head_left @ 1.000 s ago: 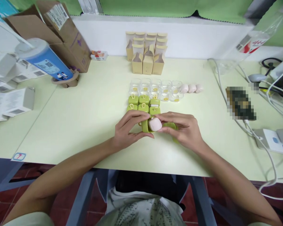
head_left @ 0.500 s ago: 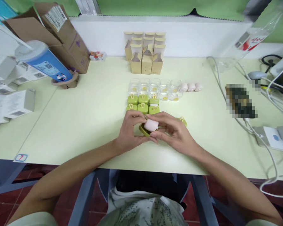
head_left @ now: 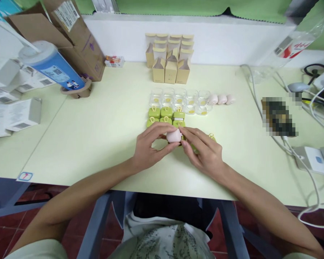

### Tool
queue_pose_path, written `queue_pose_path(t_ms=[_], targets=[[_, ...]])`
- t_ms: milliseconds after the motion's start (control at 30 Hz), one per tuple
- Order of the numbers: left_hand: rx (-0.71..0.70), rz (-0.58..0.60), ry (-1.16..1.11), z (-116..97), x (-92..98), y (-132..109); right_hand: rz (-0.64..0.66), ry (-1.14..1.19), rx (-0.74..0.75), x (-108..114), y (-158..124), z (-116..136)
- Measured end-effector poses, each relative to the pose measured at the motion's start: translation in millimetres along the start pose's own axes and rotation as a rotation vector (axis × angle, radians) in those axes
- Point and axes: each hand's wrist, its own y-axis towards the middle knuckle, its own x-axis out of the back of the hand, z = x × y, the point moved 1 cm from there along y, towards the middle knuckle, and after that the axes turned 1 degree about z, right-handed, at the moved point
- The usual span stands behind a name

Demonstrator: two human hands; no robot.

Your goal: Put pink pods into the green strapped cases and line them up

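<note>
My left hand [head_left: 148, 145] and my right hand [head_left: 203, 151] meet at the middle of the pale table [head_left: 97, 126]. Between their fingertips sits a small pink rounded piece [head_left: 174, 135], pressed into a green case that my fingers mostly hide. Both hands pinch this piece. A green lid with a yellow loop [head_left: 211, 137] peeks out behind my right hand. Just beyond my fingers stand several closed green cases [head_left: 165, 116] in two rows.
Behind the green cases stand clear plastic cases [head_left: 179, 99], three pink pieces [head_left: 221, 99] and tan cartons [head_left: 170, 57]. A blue tube [head_left: 52, 66], brown boxes and white packets fill the left. Cables [head_left: 310, 115] and devices lie at the right.
The pink piece and green case have moved slightly away from me, toward the rows of green cases. My fingers have closed over the case, so less green shows.
</note>
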Motion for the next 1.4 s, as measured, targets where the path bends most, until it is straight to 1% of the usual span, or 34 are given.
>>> queue_pose_path(t_ms=[100,167,333,500,567,667,700,767,800,867,933,1000,1067,1133,1200,1333,1400], targets=[[-0.018,0.01,0.004,-3,0.7,4,-0.036,-0.066,0.048,-1,0,2],[-0.042,0.027,0.02,-5,1.9,6,-0.045,-0.068,0.03,1,2,2],[-0.075,0.072,0.073,-5,4.7,10,-0.005,0.037,-0.068,5,3,2],[-0.113,0.037,0.094,-4,5.2,10,0.003,0.12,-0.094,10,3,3],[-0.077,0.022,0.052,-2,4.9,8,0.024,0.172,-0.13,11,5,2],[0.06,-0.003,-0.1,3,3.9,2,0.085,0.226,-0.178,10,8,1],[0.096,-0.011,-0.144,4,3.4,1,0.104,0.219,-0.178,10,8,1],[0.115,-0.018,-0.171,4,2.4,-1,0.113,0.158,-0.159,9,10,1],[0.099,-0.014,-0.154,3,1.9,-2,0.103,0.112,-0.157,10,10,0],[0.012,0.022,-0.081,-2,0.9,-2,0.038,0.032,-0.184,14,12,-5],[-0.105,0.087,-0.028,-8,-0.4,-2,-0.062,-0.015,-0.268,22,15,-16],[-0.202,0.135,-0.001,-11,-1.3,-3,-0.115,-0.017,-0.365,33,17,-32],[-0.256,0.127,0.031,-11,-1.0,-4,-0.066,-0.025,-0.414,43,20,-50],[-0.286,0.093,0.087,-6,0.3,-4,0.043,-0.071,-0.407,48,21,-67],[-0.289,0.075,0.132,-1,1.8,-4,0.172,-0.141,-0.365,48,22,-78],[-0.295,0.088,0.184,4,2.2,-3,0.437,-0.37,-0.279,40,25,-88],[-0.318,0.098,0.203,4,1.3,-3,0.516,-0.449,-0.243,36,28,-88]])
